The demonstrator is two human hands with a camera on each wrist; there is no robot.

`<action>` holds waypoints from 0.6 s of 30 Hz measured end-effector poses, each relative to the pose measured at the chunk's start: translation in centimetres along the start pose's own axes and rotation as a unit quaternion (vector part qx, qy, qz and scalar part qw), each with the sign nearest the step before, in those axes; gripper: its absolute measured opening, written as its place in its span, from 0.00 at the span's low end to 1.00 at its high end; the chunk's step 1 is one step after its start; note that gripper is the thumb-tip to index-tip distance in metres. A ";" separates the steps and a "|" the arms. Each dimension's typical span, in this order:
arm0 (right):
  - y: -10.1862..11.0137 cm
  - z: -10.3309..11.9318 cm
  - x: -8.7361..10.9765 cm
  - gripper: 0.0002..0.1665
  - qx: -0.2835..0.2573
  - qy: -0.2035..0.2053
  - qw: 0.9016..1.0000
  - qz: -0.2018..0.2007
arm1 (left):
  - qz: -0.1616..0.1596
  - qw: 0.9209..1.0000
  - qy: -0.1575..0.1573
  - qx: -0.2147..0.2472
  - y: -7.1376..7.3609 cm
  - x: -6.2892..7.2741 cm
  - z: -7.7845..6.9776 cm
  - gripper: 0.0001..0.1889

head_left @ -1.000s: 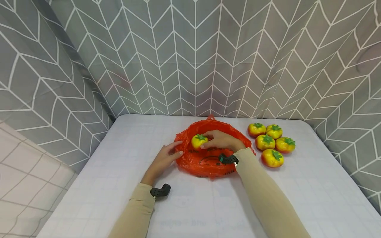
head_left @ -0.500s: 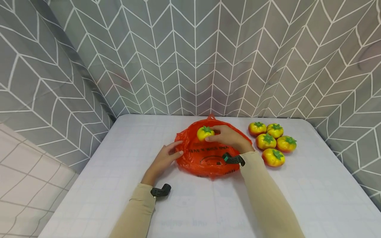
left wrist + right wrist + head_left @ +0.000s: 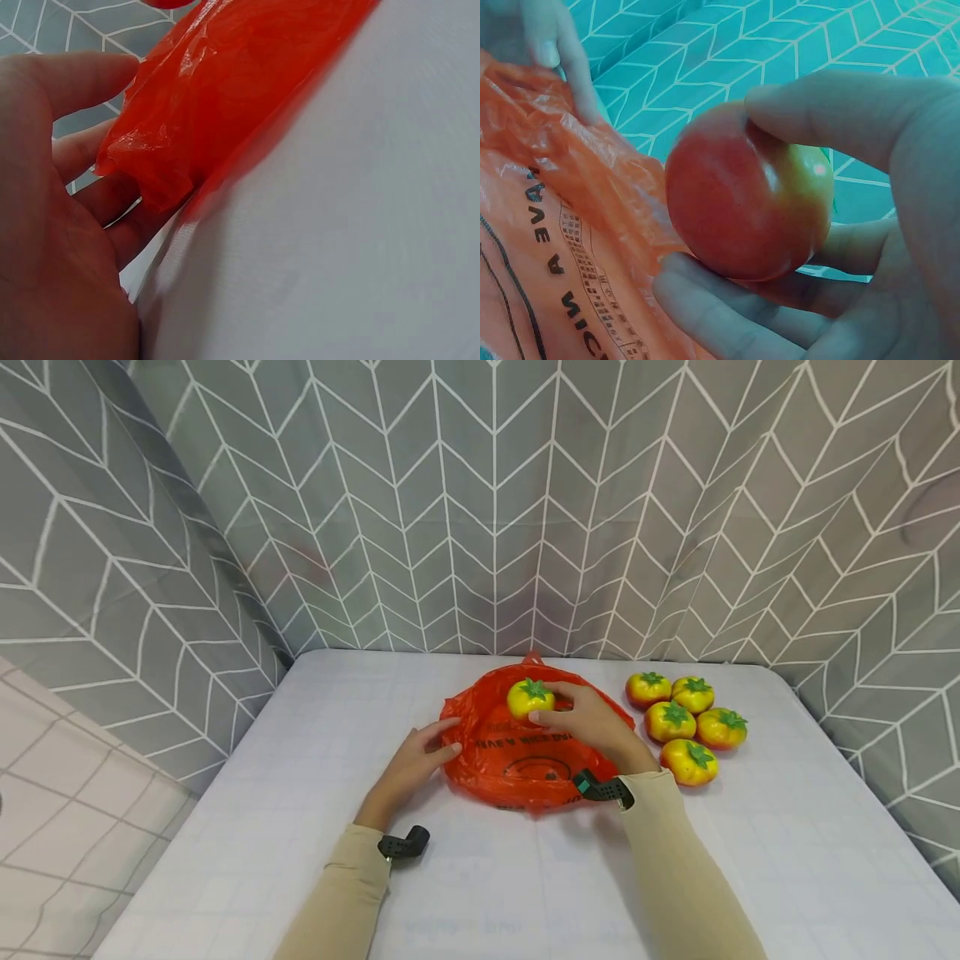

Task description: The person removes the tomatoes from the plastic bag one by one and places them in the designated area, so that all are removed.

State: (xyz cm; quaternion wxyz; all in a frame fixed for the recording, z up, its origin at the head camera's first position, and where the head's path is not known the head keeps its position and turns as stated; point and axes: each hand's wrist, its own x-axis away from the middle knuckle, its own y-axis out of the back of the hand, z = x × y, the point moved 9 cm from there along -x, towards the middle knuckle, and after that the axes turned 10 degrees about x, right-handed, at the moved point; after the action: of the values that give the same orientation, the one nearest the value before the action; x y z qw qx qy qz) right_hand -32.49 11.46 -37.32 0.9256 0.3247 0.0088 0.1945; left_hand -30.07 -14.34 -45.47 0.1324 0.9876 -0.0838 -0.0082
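Observation:
My right hand pinches a glossy red-and-yellow tomato with a green leafy top, held above a red plastic bag. Close up in the right wrist view, thumb and fingers wrap the tomato from both sides. The bag lies spread with its mouth upward and dark printing inside. My left hand rests at the bag's left edge, thumb and fingers loosely apart. In the left wrist view, the fingers of this hand touch the outside of the bag; some fingertips are hidden behind it.
Several more tomatoes sit in a cluster on the white table, to the right of the bag. A grey curtain with white chevron lines hangs behind the table's back edge.
My right hand has lifted the tomato from low in the bag and drawn it up and to the right. The left hand has stayed at the bag's edge.

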 end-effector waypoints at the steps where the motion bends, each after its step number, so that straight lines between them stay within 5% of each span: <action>1: 0.2 -0.1 0.2 0.50 0.000 0.002 1.000 -0.003 | 0.000 1.000 -0.002 0.000 0.0 0.0 -0.1 0.26; 12: 2.0 -0.8 1.8 0.49 -0.001 0.021 0.999 -0.043 | 0.003 1.000 -0.007 0.007 0.1 -0.2 -0.2 0.27; 18: 2.2 -2.0 2.5 0.53 0.015 -0.011 0.999 -0.042 | 0.004 1.000 0.022 0.006 0.1 -0.1 0.3 0.26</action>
State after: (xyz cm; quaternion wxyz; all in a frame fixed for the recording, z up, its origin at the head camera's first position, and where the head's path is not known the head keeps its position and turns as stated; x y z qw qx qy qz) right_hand -31.27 15.12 -37.30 0.9279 0.3400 0.0152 0.1521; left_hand -30.24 -14.53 -45.76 0.1279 0.9881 -0.0845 0.0143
